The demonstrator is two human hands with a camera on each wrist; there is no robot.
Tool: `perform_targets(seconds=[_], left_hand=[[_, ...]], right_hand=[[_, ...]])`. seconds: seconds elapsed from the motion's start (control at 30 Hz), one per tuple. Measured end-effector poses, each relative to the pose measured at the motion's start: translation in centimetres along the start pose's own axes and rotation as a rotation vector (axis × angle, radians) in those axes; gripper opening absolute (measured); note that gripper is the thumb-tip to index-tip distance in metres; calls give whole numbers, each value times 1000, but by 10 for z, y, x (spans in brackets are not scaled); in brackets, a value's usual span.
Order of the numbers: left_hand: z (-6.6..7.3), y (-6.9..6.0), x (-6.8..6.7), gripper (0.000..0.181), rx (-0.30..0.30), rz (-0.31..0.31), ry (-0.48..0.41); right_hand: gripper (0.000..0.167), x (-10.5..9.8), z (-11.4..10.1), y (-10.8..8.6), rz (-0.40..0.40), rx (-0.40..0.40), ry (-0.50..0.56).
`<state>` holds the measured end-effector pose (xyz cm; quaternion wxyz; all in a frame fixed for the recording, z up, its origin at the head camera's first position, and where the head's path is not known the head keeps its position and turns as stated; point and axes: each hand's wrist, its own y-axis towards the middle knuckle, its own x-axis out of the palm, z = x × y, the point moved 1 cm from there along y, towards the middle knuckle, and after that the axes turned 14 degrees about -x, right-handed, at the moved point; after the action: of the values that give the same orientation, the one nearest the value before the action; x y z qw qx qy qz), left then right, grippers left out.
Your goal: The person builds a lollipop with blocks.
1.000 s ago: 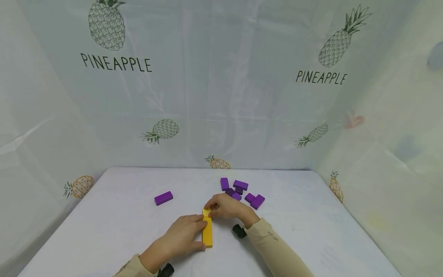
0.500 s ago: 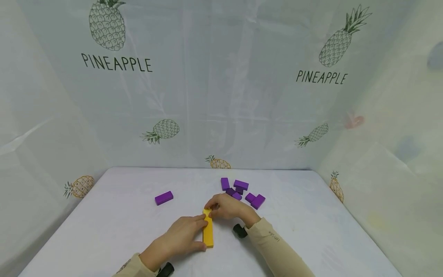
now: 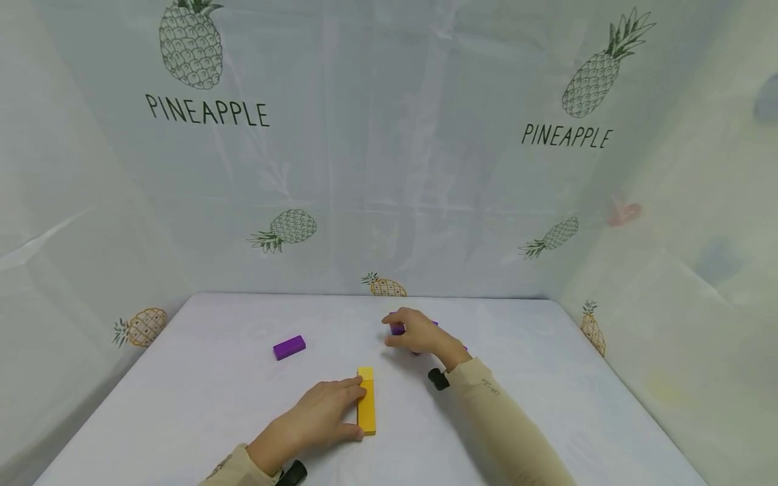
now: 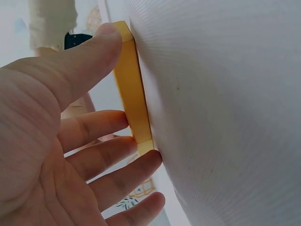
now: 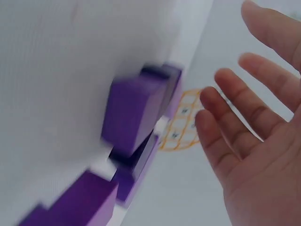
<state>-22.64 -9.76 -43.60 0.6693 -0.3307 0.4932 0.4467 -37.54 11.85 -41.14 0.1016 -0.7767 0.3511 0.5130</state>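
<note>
My left hand [image 3: 321, 409] rests along the left side of a yellow block [image 3: 367, 413] on the table. Its thumb touches near the close end, with fairly straight fingers against the side in the left wrist view. A shorter yellow piece [image 3: 365, 373] lies in line at the far end, touching the longer one. My right hand [image 3: 419, 332] hovers over a cluster of purple blocks, hiding most of them in the head view. One purple block [image 3: 398, 329] shows between its spread thumb and fingers. In the right wrist view the fingers are apart from the purple blocks [image 5: 127, 113].
A lone purple block [image 3: 289, 347] lies on the white table [image 3: 182, 398], left of the yellow row. Behind the table hangs a pineapple-printed curtain [image 3: 389, 169], and more sheeting closes off both sides. Dark wrist devices [image 3: 439, 379] sit under the sleeves.
My right hand has let go of the far yellow piece and moved away and rightward to the purple blocks. My left hand stays by the yellow row.
</note>
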Motion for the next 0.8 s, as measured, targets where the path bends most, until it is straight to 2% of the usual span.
perform_targets(seconds=[0.17,0.47,0.8], left_hand=[[0,0,0,67,-7,-7,-2],[0,0,2,67,-14,-12,0],[-1,0,2,67,4,0,1]], right_hand=[[52,-7,17,3,11,35,-72],[58,-2,38,12,-46,97,-129],[51,4,43,22,-60,150,-171]])
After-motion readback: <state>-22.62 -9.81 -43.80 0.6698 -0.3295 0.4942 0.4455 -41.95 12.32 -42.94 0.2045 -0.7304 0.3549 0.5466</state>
